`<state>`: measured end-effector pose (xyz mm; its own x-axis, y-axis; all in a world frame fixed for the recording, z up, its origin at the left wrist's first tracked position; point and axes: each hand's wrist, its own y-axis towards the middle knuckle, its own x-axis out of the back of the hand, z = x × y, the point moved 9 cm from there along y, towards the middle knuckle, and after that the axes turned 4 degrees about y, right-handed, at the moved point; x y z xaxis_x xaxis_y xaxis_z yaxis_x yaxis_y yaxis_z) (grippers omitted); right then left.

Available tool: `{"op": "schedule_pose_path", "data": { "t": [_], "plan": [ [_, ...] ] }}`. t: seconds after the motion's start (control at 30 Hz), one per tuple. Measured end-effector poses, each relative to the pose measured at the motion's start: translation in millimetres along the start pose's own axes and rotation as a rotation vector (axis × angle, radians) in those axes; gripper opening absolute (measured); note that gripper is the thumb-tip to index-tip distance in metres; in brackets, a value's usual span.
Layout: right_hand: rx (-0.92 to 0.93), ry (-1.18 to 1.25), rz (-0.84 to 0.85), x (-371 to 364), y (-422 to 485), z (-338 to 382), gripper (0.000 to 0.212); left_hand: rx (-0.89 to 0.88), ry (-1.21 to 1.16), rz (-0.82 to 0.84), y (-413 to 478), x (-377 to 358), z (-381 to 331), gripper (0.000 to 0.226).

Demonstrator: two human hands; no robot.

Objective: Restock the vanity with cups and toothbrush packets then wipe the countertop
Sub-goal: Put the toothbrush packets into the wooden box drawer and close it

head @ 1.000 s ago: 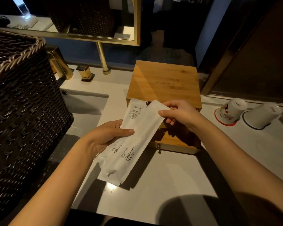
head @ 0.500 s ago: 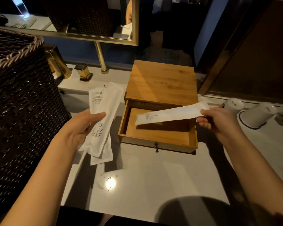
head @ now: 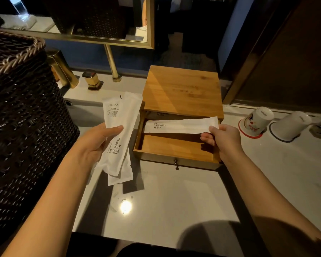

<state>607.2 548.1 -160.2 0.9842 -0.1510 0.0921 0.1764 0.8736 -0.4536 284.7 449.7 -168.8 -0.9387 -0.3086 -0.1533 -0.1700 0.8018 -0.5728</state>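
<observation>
My left hand (head: 98, 143) grips a small stack of white toothbrush packets (head: 121, 127) marked BRUSHING TEETH, held upright left of the wooden box (head: 183, 89). The box's drawer (head: 174, 151) is pulled open toward me. My right hand (head: 221, 137) pinches the right end of a single toothbrush packet (head: 180, 125), lying crosswise over the back of the drawer. Another packet (head: 160, 114) shows partly under the box top. Two white cups (head: 256, 120) (head: 290, 125) stand upside down on the white countertop (head: 174, 201) to the right.
A tall dark wicker basket (head: 24, 117) fills the left side. Behind it are a gold faucet (head: 63, 69), a gold handle (head: 91, 79) and the sink basin (head: 87, 115). A gold-framed mirror (head: 100, 39) hangs above. A dark wall panel closes the right.
My right hand pulled one packet from the stack, swung it right and lowered it crosswise into the open drawer. My left hand moved left with the remaining packets.
</observation>
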Motion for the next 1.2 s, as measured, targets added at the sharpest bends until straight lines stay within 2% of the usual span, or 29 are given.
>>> {"op": "schedule_pose_path", "data": {
  "t": [0.23,0.33,0.5,0.6,0.8,0.87,0.93,1.0,1.1,1.2],
  "plan": [
    [0.025,0.03,-0.043,11,-2,0,0.033,0.022,-0.011,-0.024,-1,6,6,0.032],
    [-0.01,0.039,0.001,1,-3,-3,0.035,0.026,-0.015,-0.029,0,5,6,0.031],
    [-0.2,0.363,0.044,-13,-5,-19,0.043,0.033,-0.019,-0.008,-1,-4,6,0.03],
    [-0.287,0.364,0.065,-19,-10,-31,0.047,0.042,-0.028,0.004,-1,-8,5,0.031],
    [-0.423,0.428,0.174,-34,-18,-33,0.041,0.05,-0.027,0.017,-4,-12,4,0.039],
    [-0.331,0.156,0.207,-33,-16,-29,0.032,0.044,-0.019,0.018,-5,-14,3,0.04],
    [-0.089,-0.225,0.205,-30,-12,-16,0.027,0.017,0.008,0.03,-7,-19,1,0.036],
    [0.182,-0.47,0.233,-37,-12,0,0.027,-0.011,0.046,0.063,-9,-28,-1,0.032],
    [0.418,-0.571,0.322,-56,-20,18,0.03,-0.031,0.162,0.19,-14,-49,-2,0.037],
    [0.484,-0.439,0.397,-74,-28,37,0.045,-0.058,0.311,0.3,-18,-71,0,0.043]
  ]
}}
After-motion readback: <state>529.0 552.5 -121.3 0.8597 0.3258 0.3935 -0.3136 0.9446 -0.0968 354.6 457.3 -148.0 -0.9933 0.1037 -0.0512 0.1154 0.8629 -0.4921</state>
